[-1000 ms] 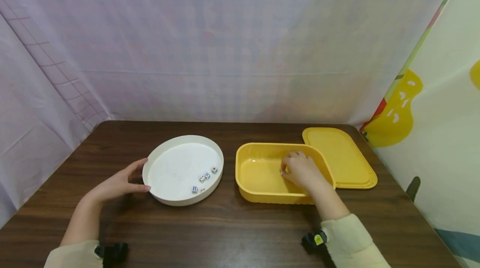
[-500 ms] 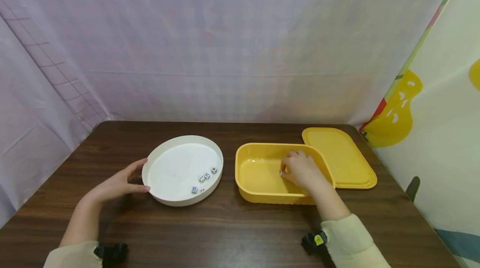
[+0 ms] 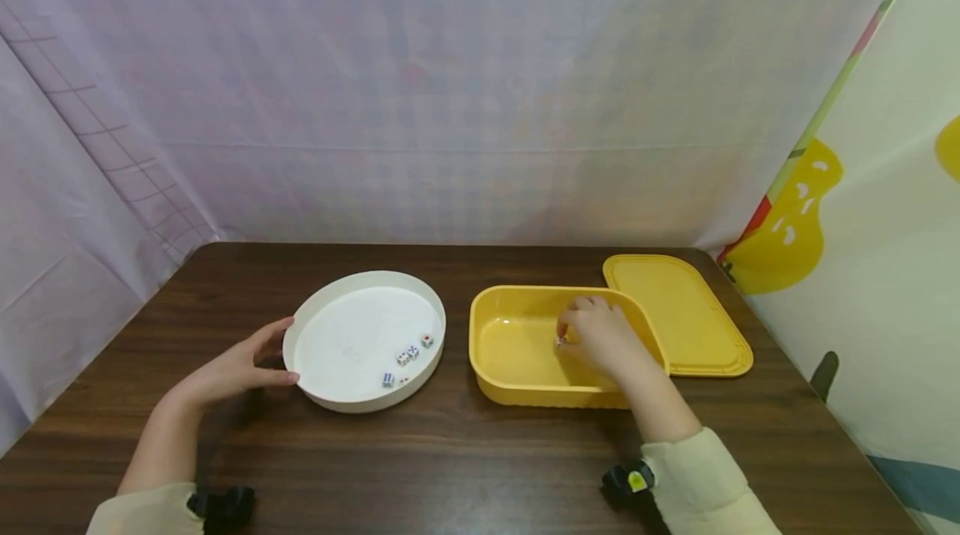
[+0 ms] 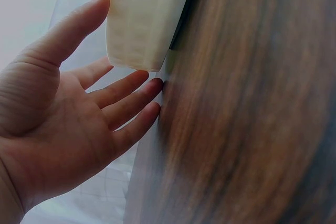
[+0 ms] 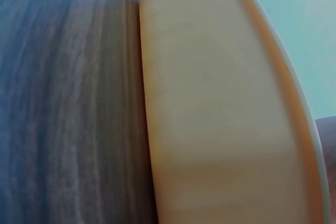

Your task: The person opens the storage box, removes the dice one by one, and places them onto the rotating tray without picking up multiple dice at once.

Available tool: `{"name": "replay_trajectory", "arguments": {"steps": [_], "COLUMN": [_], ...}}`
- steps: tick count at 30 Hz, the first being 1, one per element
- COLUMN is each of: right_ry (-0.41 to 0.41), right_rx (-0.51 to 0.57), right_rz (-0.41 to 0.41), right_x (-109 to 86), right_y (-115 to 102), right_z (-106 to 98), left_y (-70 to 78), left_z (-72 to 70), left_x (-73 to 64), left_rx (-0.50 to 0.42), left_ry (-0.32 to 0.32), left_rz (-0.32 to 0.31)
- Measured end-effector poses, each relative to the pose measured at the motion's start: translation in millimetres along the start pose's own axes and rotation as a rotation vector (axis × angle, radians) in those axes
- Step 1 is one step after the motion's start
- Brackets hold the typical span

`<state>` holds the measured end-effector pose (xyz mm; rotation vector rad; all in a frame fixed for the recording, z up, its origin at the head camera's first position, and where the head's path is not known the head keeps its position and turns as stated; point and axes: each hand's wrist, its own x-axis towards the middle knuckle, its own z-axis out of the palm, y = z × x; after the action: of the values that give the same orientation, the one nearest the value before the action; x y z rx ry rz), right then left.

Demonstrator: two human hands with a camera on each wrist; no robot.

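In the head view, a round white tray (image 3: 348, 335) stands left of centre, with several small white dice (image 3: 387, 380) in its near right part. My left hand (image 3: 236, 364) touches the tray's left side with spread thumb and fingertips; the left wrist view shows the fingers fairly straight. To the right is an open yellow box (image 3: 517, 393). My right hand (image 3: 600, 339) reaches down inside it, pinching a die (image 3: 560, 342) mostly covered by the fingertips. The right wrist view has the box's outer wall (image 5: 210, 98), which hides nearly all of the hand.
A flat yellow lid (image 3: 682, 314) lies behind and right of the box. Everything stands on a dark wooden table (image 3: 435, 468). A pale curtain (image 3: 450, 102) hangs behind the far edge, and a printed cloth (image 3: 885, 268) hangs at the right.
My right hand has shifted slightly left inside the box with the die at its fingertips. The left hand stays at the tray, and the dice there have not moved.
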<state>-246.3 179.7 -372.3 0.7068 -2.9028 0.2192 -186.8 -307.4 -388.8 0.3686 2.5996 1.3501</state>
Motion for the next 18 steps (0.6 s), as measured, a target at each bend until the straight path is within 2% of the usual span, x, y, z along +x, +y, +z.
{"name": "replay_trajectory", "arguments": {"steps": [18], "right_ry": [0.033], "right_rx": [-0.03], "right_rz": [-0.04], "right_x": [-0.8], "right_y": [-15.5], "right_z": [-11.3], "left_y": [-3.6], "left_z": [-0.1], "left_x": [1.0], "left_rx": [-0.026], "left_ry": [0.001], "left_rz": [0.014]}}
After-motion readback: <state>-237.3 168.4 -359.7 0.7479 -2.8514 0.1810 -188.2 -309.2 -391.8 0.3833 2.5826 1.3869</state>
